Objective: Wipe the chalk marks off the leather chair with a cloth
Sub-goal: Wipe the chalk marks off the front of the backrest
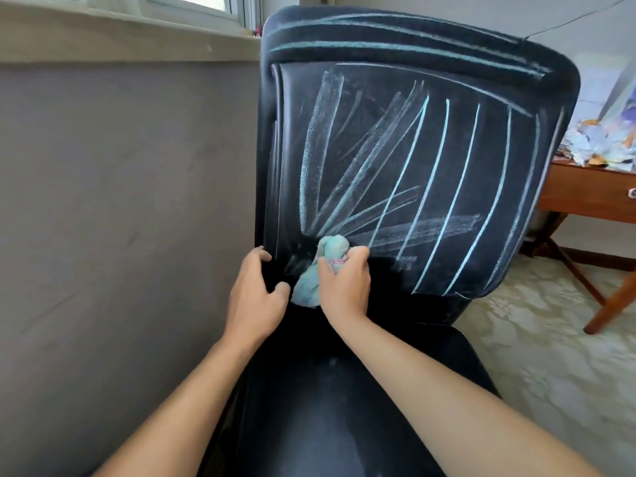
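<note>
While gripping cloth [311, 273], right hand [346, 284] — curled.

1. Your black leather chair [395, 160] stands straight before you, its backrest facing you.
2. Your grey upholstered panel [120, 201] lies left of it, under the window sill [120, 32].
3. Your brown wooden desk [585, 191] stands to its right, behind the backrest's edge, with a heap of torn paper scraps [599, 142] on top.

Glossy dark leather chair [344, 407], powdery chalk marks [430, 187], soft cloth [309, 284].
</note>
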`<state>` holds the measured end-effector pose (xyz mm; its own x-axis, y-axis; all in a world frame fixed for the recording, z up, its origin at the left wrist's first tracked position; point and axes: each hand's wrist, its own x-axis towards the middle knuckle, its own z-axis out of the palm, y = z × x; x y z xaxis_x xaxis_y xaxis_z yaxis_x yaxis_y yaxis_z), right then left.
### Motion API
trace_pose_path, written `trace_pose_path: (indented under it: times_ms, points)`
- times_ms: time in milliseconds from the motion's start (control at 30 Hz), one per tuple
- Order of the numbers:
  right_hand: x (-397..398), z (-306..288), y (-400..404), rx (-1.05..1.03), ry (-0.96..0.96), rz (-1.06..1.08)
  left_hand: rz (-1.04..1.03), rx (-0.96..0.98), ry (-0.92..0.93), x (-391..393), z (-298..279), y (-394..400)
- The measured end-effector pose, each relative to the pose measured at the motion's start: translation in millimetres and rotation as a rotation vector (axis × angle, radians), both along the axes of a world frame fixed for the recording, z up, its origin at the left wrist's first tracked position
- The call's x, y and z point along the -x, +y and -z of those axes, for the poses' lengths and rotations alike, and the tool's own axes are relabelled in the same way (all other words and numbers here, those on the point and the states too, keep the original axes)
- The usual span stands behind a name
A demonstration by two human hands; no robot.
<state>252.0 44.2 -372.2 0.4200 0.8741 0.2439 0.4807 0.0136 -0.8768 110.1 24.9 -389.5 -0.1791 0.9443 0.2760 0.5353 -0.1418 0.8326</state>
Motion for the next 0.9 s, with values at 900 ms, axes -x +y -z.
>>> trace_pose_path:
  times_ms: [900]
  points:
    - [-7.6, 35.0, 10.2, -0.067, -0.174, 0.038, 0.044, -0.087, -0.015, 17.9, 8.4, 4.1]
